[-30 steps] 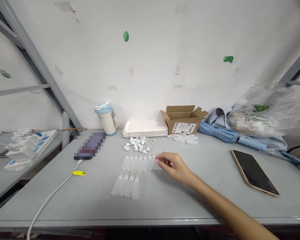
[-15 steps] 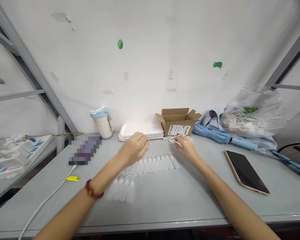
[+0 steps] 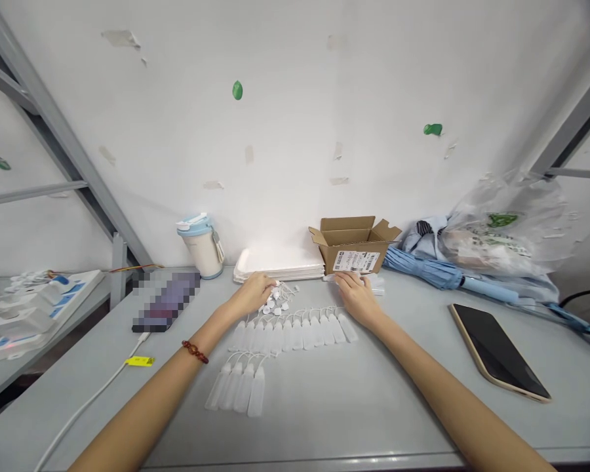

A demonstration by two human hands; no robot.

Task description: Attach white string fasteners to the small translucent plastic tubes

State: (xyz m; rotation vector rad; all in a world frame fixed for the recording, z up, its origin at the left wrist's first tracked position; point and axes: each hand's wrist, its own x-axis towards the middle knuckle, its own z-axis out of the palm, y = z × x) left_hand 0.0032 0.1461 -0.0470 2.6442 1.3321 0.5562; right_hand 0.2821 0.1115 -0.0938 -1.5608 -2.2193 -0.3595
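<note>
My left hand (image 3: pixel 252 293) has its fingertips pinched at the edge of a small heap of white corded tabs (image 3: pixel 276 300); the exact piece between them is partly hidden. My right hand (image 3: pixel 358 296) rests with curled fingers on a loose pile of translucent strips (image 3: pixel 375 284) in front of the cardboard box; its fingertips are partly covered. Between my forearms, a row of frosted strips with white cords (image 3: pixel 297 331) lies side by side. Nearer to me on the left is a shorter row of corded strips (image 3: pixel 236 388).
An open cardboard box (image 3: pixel 353 257) and a stack of white trays (image 3: pixel 280 263) stand by the wall. A cup (image 3: pixel 201 248) and a blurred-out phone (image 3: pixel 167 303) on a cable are left. At right are a blue umbrella (image 3: pixel 425 267), a plastic bag (image 3: pixel 501 229) and another phone (image 3: pixel 499 351).
My left hand has moved left and slightly down, uncovering the heap of corded tabs. My right hand has shifted slightly, its fingers now over the translucent strips. The view has tilted slightly.
</note>
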